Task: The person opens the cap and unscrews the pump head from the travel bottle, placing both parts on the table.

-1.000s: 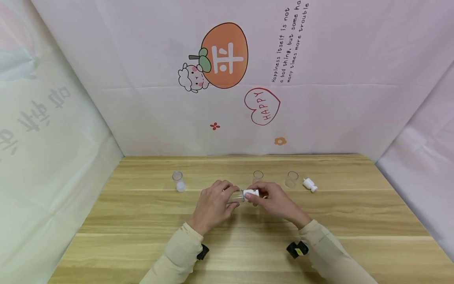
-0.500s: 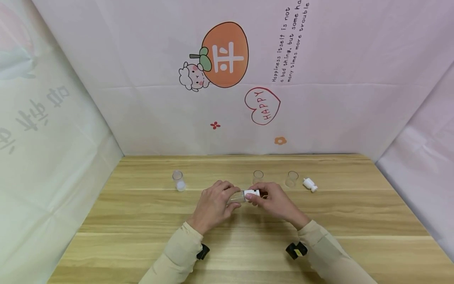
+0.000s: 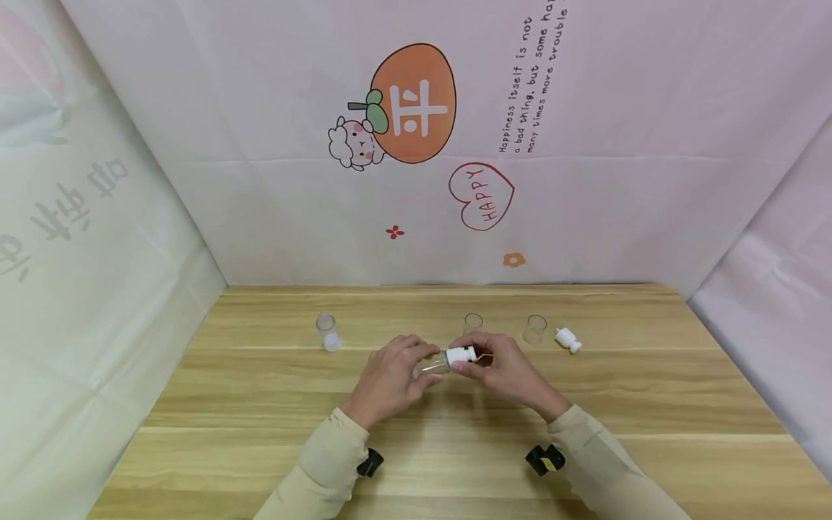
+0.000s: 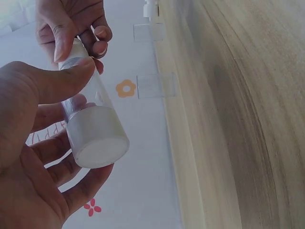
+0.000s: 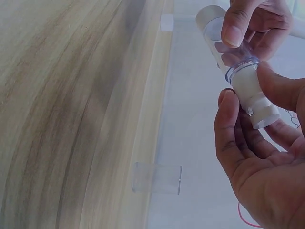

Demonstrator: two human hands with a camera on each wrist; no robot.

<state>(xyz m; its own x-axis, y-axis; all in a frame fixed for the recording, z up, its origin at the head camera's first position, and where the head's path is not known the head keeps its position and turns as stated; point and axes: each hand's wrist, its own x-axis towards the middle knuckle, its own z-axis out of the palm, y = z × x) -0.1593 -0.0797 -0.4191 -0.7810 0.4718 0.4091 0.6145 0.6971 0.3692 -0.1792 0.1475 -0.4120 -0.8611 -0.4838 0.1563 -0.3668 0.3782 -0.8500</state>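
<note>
My left hand point(image 3: 393, 375) holds a clear pump bottle point(image 3: 432, 365) lying tilted in the air above the table. In the left wrist view, the bottle's thick white base point(image 4: 97, 138) faces the camera, with the thumb across the clear body. My right hand point(image 3: 503, 368) has thumb and fingers around the white pump head point(image 3: 460, 354) at the bottle's neck. The right wrist view shows this pump head point(image 5: 250, 88) seated against the bottle's ringed neck; whether it is fully tightened cannot be told.
Behind the hands stand two clear caps, one point(image 3: 473, 323) near the right hand and another point(image 3: 535, 329) farther right. Beside them lies a loose white pump head point(image 3: 568, 339). An open clear bottle point(image 3: 328, 332) with a white base stands at left. Printed cloth point(image 3: 292, 217) walls the table.
My right fingers have shifted on the pump head, so more of its white surface shows. The bottle's left end has dipped slightly toward me. Things on the table have stayed put.
</note>
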